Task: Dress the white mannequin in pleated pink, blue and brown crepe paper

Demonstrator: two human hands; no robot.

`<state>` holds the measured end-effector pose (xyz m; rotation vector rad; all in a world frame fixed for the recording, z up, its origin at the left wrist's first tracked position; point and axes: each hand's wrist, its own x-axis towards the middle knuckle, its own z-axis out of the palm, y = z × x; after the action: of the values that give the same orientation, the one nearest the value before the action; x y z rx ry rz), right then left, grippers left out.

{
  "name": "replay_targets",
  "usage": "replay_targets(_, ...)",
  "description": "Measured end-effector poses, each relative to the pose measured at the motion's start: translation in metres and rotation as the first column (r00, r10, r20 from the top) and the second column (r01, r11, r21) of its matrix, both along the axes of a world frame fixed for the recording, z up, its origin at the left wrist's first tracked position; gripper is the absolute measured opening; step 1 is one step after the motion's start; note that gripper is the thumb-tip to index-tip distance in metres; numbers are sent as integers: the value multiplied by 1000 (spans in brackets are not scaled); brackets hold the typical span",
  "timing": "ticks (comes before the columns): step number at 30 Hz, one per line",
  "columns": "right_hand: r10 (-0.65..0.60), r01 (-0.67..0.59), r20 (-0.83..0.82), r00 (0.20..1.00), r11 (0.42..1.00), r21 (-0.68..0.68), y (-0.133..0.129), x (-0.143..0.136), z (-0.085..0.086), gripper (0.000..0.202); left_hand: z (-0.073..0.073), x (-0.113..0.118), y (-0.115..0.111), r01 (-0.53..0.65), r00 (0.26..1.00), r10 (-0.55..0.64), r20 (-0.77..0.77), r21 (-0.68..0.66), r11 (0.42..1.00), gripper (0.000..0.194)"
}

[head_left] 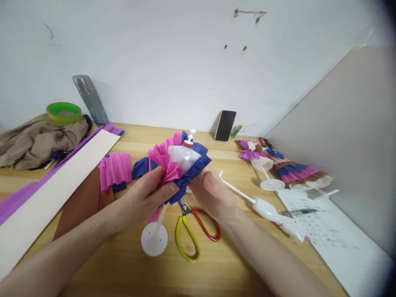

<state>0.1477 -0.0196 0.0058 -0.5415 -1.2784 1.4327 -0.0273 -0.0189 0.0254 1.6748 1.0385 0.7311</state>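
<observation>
The left hand grips ruffled pink-and-blue paper around the white mannequin, tilted between both hands over the tabletop. The right hand adjoins the paper's right side (fingers mostly hidden; grip cannot be determined).

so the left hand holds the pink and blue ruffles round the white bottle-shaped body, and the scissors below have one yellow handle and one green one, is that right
Not quite: the head view shows the scissors with one yellow handle and one red handle, not green. The left hand does hold the pink and blue ruffles round the white bottle-shaped body.
</observation>
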Motion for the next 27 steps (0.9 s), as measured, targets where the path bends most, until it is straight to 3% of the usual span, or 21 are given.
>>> replay_targets(9,79,-79,7,997,996,35,6,-2,-4,38,2,5,3,-21,999,22,29,-45,999,34)
replay_targets(16,-26,33,55,998,991,-132,6,-12,-7,36,-3,12,3,-76,988,90,128,-110,991,32)
replay_targets(21,-30,22,-32,999,973,-229,6,-15,-12,30,-3,18,-1,-112,978,138,159,-158,981,28)
replay_targets(27,-56,35,-64,996,957,-290,5,-18,-16,29,-14,13,6,-88,965,142,219,-241,966,35)
